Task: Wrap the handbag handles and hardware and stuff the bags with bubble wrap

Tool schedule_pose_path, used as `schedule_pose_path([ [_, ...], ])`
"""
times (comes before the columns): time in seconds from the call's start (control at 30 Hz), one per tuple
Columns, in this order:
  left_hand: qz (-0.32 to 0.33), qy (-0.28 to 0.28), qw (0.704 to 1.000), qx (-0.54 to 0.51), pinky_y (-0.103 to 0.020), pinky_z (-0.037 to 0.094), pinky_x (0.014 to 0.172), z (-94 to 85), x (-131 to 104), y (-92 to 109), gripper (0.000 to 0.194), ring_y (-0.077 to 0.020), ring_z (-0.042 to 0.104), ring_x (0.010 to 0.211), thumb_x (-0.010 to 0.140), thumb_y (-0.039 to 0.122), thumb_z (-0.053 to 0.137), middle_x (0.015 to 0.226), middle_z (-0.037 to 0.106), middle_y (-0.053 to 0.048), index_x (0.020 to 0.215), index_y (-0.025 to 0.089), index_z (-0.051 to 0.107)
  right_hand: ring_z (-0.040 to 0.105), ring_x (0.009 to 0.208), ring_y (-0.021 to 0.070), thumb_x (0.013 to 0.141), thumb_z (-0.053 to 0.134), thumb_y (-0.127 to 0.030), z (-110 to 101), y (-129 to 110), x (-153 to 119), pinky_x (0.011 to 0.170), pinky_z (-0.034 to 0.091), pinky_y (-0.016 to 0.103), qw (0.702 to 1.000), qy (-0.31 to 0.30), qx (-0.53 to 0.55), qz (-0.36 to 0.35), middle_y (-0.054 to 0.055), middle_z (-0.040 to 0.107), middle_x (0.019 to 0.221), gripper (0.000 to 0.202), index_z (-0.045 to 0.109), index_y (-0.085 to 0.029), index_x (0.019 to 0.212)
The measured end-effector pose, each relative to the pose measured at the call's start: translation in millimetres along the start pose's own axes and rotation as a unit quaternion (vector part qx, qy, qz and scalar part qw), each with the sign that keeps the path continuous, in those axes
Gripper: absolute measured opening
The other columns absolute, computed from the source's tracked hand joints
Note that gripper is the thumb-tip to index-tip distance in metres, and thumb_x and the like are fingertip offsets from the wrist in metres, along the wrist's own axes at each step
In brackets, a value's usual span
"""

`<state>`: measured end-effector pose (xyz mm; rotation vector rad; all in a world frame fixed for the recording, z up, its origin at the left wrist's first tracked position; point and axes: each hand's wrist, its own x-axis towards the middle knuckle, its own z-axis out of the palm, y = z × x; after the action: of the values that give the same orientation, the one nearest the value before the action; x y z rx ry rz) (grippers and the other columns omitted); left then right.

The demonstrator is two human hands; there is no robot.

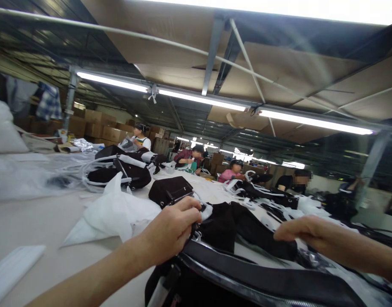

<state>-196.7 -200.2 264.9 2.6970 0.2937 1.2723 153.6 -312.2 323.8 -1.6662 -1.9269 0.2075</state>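
Note:
A black handbag [253,283] with a silver zipper lies across the near edge of the view, its top facing me. My left hand [180,224] is closed around the bag's upper left corner, by a metal ring; the fingertips are partly hidden. Over the right side, my right hand [301,228] is stretched out with its fingers extended, above black fabric [263,238], and nothing shows in it. Just beyond my left hand sits a small black bag [170,189]. White tissue wrapping [114,209] lies crumpled to its left.
Another black bag [132,172] with white-wrapped straps lies farther left on the table [71,196]. More black bags [266,194] are piled at the back right. A white folded sheet [15,270] is at the near left. Several people work beyond, and cardboard boxes [100,132] stand behind.

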Motion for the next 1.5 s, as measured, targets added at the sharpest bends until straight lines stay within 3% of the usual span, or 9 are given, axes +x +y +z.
schedule_pose_path([
  [0.1, 0.013, -0.057, 0.998, -0.014, -0.030, 0.046, 0.098, 5.4, 11.4, 5.9, 0.038, -0.0200, 0.057, 0.112, 0.076, -0.005, 0.042, 0.121, 0.056, -0.009, 0.104, 0.018, 0.055, 0.069, 0.078, 0.0266, 0.072, 0.073, -0.056, 0.3, -45.4, 4.2, 0.063, 0.055, 0.035, 0.994, 0.016, 0.095, 0.046, 0.012, 0.075, 0.097, 0.047, 0.074, -0.025, 0.108],
  [0.2, -0.010, -0.071, 0.997, -0.018, -0.032, 0.048, 0.093, 12.7, 15.7, 10.9, 0.044, -0.0211, 0.057, 0.105, 0.070, -0.002, 0.048, 0.114, 0.057, -0.008, 0.109, 0.018, 0.051, 0.068, 0.097, 0.0256, 0.082, 0.068, -0.057, 50.4, -85.0, 4.6, 0.074, 0.055, 0.036, 0.942, -0.063, 0.316, 0.097, 0.011, 0.072, 0.111, 0.077, 0.037, -0.030, 0.147],
  [0.37, -0.059, -0.046, 0.997, -0.036, -0.031, 0.048, 0.085, 19.3, 5.4, 4.7, 0.037, -0.0203, 0.055, 0.096, 0.072, 0.007, 0.050, 0.108, 0.054, -0.007, 0.107, 0.020, 0.048, 0.069, 0.089, 0.0188, 0.076, 0.079, -0.046, 133.3, -106.8, 24.7, 0.082, 0.051, 0.033, 0.804, -0.109, 0.578, 0.092, 0.008, 0.074, 0.096, 0.072, 0.046, -0.019, 0.134],
  [0.47, -0.238, -0.044, 0.970, -0.015, -0.037, 0.045, 0.091, 13.4, -13.6, -14.4, 0.038, -0.0237, 0.054, 0.102, 0.078, 0.020, 0.052, 0.113, 0.054, -0.009, 0.115, 0.018, 0.046, 0.068, 0.072, 0.0153, 0.065, 0.088, -0.029, 141.9, -104.6, 39.7, 0.076, 0.052, 0.032, 0.769, -0.069, 0.628, 0.100, 0.001, 0.072, 0.077, 0.066, 0.054, -0.017, 0.120],
  [0.57, -0.368, -0.128, 0.920, -0.035, -0.037, 0.048, 0.077, 7.4, -34.4, -35.4, 0.024, -0.0242, 0.058, 0.084, 0.081, 0.038, 0.051, 0.087, 0.059, -0.006, 0.091, 0.016, 0.056, 0.068, 0.066, 0.0152, 0.061, 0.090, -0.024, 139.2, -101.9, 46.3, 0.071, 0.053, 0.031, 0.773, -0.074, 0.622, 0.101, -0.002, 0.068, 0.072, 0.058, 0.060, -0.016, 0.110],
  [0.9, -0.408, -0.229, 0.877, -0.109, -0.023, 0.036, 0.042, 16.4, -43.8, -40.6, 0.018, -0.0167, 0.050, 0.056, 0.079, 0.038, 0.040, 0.065, 0.047, 0.002, 0.081, 0.021, 0.047, 0.068, 0.064, 0.0146, 0.065, 0.087, -0.030, 139.8, -108.4, 59.7, 0.068, 0.054, 0.030, 0.803, -0.119, 0.580, 0.060, -0.001, 0.067, 0.069, 0.043, 0.063, -0.015, 0.097],
  [1.07, -0.356, -0.195, 0.914, -0.015, -0.032, 0.042, 0.071, 12.9, -39.6, -36.8, 0.019, -0.0222, 0.053, 0.078, 0.079, 0.031, 0.040, 0.070, 0.050, -0.002, 0.062, 0.022, 0.041, 0.066, 0.058, 0.0131, 0.057, 0.089, -0.030, 130.9, -105.2, 64.7, 0.065, 0.055, 0.030, 0.813, -0.099, 0.569, 0.076, -0.003, 0.065, 0.067, 0.049, 0.061, -0.014, 0.094],
  [1.23, -0.350, -0.131, 0.925, -0.073, -0.026, 0.034, 0.061, 29.7, -46.9, -52.9, 0.019, -0.0167, 0.048, 0.066, 0.079, 0.034, 0.039, 0.066, 0.049, 0.003, 0.082, 0.021, 0.052, 0.056, 0.048, 0.0079, 0.065, 0.083, -0.028, 133.8, -115.2, 63.1, 0.056, 0.053, 0.027, 0.824, -0.123, 0.548, 0.071, -0.005, 0.060, 0.062, 0.036, 0.062, -0.014, 0.091],
  [1.5, -0.519, 0.095, 0.813, -0.245, -0.019, 0.013, 0.042, 12.8, -94.9, -113.3, 0.051, -0.0080, 0.023, 0.039, 0.059, 0.055, 0.063, 0.049, 0.029, 0.012, 0.096, 0.022, 0.053, 0.027, 0.036, 0.0001, 0.066, 0.075, -0.015, 78.2, -41.9, 14.0, 0.038, 0.028, 0.012, 0.836, 0.004, 0.500, 0.227, -0.011, 0.046, 0.048, 0.026, 0.062, -0.018, 0.088],
])
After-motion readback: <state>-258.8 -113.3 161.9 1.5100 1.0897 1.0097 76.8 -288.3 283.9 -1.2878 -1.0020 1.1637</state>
